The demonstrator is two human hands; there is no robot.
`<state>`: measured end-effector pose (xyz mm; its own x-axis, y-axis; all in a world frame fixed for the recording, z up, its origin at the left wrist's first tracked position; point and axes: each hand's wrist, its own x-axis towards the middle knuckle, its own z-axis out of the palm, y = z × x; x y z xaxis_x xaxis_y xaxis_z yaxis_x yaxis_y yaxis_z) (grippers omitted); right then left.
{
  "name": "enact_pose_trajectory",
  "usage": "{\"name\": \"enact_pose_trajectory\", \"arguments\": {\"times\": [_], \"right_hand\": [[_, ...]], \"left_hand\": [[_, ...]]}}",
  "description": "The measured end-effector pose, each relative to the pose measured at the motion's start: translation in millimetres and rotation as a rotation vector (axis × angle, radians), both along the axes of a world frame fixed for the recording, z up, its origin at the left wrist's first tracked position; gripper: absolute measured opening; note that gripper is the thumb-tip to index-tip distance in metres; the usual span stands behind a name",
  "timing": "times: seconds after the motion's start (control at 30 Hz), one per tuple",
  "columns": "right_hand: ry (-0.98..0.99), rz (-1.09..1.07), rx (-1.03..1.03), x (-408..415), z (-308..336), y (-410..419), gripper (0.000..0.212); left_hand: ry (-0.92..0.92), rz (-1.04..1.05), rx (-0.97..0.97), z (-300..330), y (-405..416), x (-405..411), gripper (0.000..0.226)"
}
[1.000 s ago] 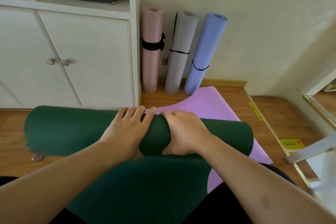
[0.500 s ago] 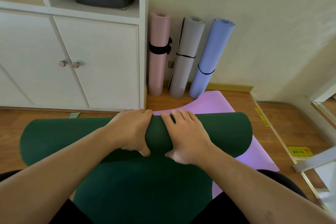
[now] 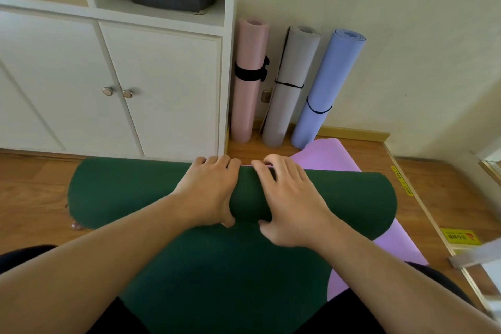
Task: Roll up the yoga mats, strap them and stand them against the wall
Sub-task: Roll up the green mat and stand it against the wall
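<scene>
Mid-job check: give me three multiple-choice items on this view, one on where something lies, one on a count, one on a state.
1. What lies under the dark green mat?
A. a purple mat
B. a white towel
C. a grey rug

2. How many rolled mats stand against the wall?
A. one
B. three
C. five

3. How is the green mat now?
A. fully rolled and strapped
B. flat, untouched
C. partly rolled, both hands on the roll

Key:
1 A: the purple mat shows beyond and to the right of the green one.
2 B: the pink mat, grey mat and blue mat stand there, each strapped.
3 C: the left hand and right hand curl over the roll, with flat green mat nearer the person.
</scene>
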<state>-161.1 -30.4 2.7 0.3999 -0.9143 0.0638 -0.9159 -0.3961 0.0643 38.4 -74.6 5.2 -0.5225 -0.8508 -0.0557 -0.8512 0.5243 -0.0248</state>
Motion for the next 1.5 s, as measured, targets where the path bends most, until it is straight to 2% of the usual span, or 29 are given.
{"name": "enact_pose_trajectory", "arguments": {"times": [0.1, 0.23, 0.3, 0.37, 0.43, 0.5, 0.6, 0.63, 0.87, 1.07, 1.13, 1.23, 1.33, 1.5], "right_hand": [[0.113, -0.006, -0.005, 8.7, -5.0, 4.2, 0.129], [0.097, -0.027, 0.039, 10.8, -4.1, -1.7, 0.121], [0.083, -0.008, 0.034, 9.2, -4.3, -5.4, 0.119], [0.056, -0.022, 0.018, 6.0, -2.9, -9.3, 0.118], [0.000, -0.058, 0.022, 3.0, 1.9, -13.0, 0.117], [-0.055, -0.082, 0.072, 0.3, 6.5, -14.8, 0.113], [-0.078, -0.099, 0.156, -0.4, 6.8, -12.9, 0.113], [-0.080, -0.101, 0.174, -0.2, 6.1, -11.3, 0.118], [0.112, -0.082, 0.124, 3.9, 7.6, -0.7, 0.148], [0.057, -0.027, 0.146, 4.1, -1.4, -6.4, 0.115], [0.031, -0.012, 0.151, 2.1, -2.1, -8.1, 0.112], [-0.033, -0.042, 0.173, 1.3, 0.5, -11.9, 0.106], [-0.093, -0.105, 0.227, 1.2, 7.1, -13.6, 0.100], [-0.092, -0.134, 0.264, 3.0, 5.1, -7.1, 0.103]], "left_hand": [[0.030, 0.023, 0.089, 8.9, -2.7, -2.0, 0.100], [0.030, 0.018, 0.163, 14.0, -3.2, -0.6, 0.103], [0.050, 0.000, 0.122, 11.7, -0.1, 1.8, 0.110], [0.036, -0.028, 0.020, 8.8, 10.2, 0.3, 0.130], [-0.076, -0.041, -0.106, 1.8, 21.7, -4.8, 0.144], [-0.128, -0.008, -0.178, -7.0, 24.7, -9.9, 0.138], [-0.100, -0.054, -0.183, -10.5, 15.8, -10.5, 0.104], [-0.099, -0.078, -0.159, -9.5, 12.4, -9.2, 0.100], [-0.007, -0.038, 0.095, 15.0, -5.8, 1.0, 0.099], [-0.014, -0.040, 0.259, 20.2, -4.9, 10.3, 0.094], [-0.039, -0.058, 0.196, 12.9, 0.1, 7.2, 0.110], [-0.132, -0.054, -0.006, -2.2, 13.9, -4.5, 0.133], [-0.158, -0.064, -0.137, -15.3, 21.8, -15.1, 0.122], [-0.142, -0.104, -0.103, -15.3, 13.8, -14.7, 0.107]]}}
